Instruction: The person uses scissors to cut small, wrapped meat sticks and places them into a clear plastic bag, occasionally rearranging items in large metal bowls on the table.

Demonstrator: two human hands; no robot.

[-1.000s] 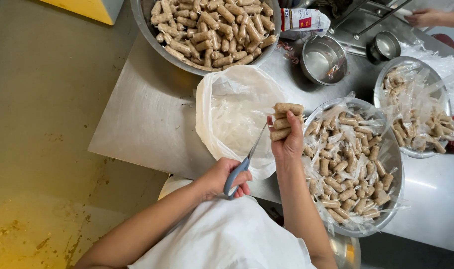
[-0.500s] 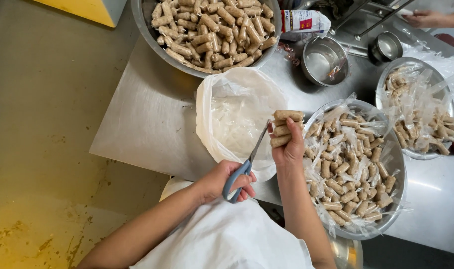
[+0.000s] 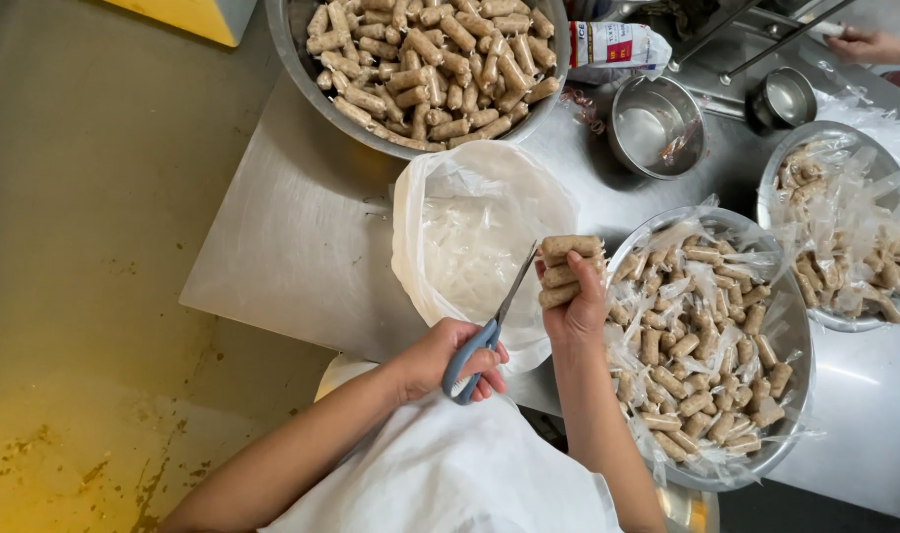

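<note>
Left hand (image 3: 460,357) grips blue-handled scissors (image 3: 494,326), blades angled up against the wrapped sausage rolls (image 3: 568,269) clutched in the right hand (image 3: 576,306), just over the plastic-lined bowl (image 3: 474,232).

A pair of steel scissors with blue plastic handles (image 3: 489,326) sat gripped in the left hand (image 3: 448,357), their blades pointing up and away, the tips right beside a small stack of tan, cylinder-shaped sausages in clear wrapping (image 3: 568,268). That stack of three or four lay crosswise, one above another, pinched in the right hand (image 3: 575,308), raised above the table between a white plastic bag and a steel bowl.
</note>
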